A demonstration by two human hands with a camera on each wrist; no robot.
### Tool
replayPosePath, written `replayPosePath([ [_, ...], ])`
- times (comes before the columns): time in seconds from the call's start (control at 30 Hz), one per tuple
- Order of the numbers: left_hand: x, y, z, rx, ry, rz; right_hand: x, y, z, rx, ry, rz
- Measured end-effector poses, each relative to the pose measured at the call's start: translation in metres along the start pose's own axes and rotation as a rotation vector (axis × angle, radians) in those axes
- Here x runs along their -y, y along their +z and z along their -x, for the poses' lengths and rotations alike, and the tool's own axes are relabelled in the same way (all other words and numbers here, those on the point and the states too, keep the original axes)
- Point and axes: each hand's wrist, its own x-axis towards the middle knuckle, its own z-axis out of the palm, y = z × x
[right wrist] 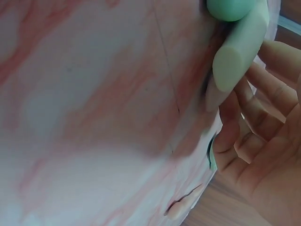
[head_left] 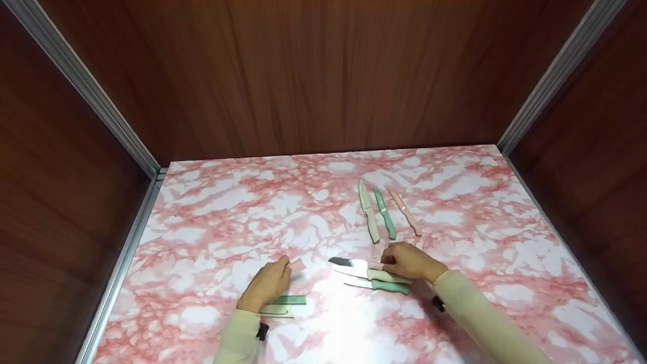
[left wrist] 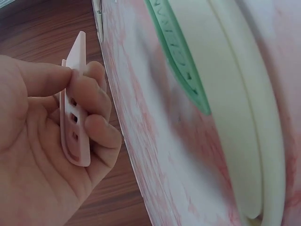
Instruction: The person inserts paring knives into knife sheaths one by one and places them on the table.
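My left hand (head_left: 268,283) pinches a pink knife sheath (left wrist: 75,117), a slim plastic cover with small slots, between thumb and fingers. A green sheath (head_left: 290,300) with raised lettering and a cream sheath (head_left: 277,310) lie on the table beside that hand. On the right, my right hand (head_left: 409,260) has curled fingers at the pink handle (head_left: 375,265) of a knife. This handle lies along a cream-handled knife (head_left: 389,276), which partly hides it. Nearer to me, a green-handled knife (head_left: 390,287) lies alongside. The three bare blades point left.
Farther back lie three sheathed knives: one cream (head_left: 370,217), one green (head_left: 386,217) and one pink (head_left: 407,215). The pink-and-white marbled table (head_left: 227,222) is bounded by brown wood panels (head_left: 323,76) and metal rails (head_left: 121,124). Bright glare covers the table's front middle.
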Motion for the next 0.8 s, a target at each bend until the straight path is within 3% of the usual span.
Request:
replayPosePath([
  [0.13, 0.0004, 0.0014, -0.0007, -0.029, 0.023, -0.022, 0.0018, 0.0006, -0.0013, -0.001, 0.001, 0.027],
  [0.43, -0.0005, 0.0011, -0.0010, -0.032, 0.024, -0.029, 0.0053, -0.0019, -0.0033, 0.065, 0.182, 0.010],
  [0.8, 0.0012, 0.0024, 0.0004, -0.029, 0.020, -0.017, 0.0027, -0.0040, -0.0041, 0.123, 0.144, -0.034],
])
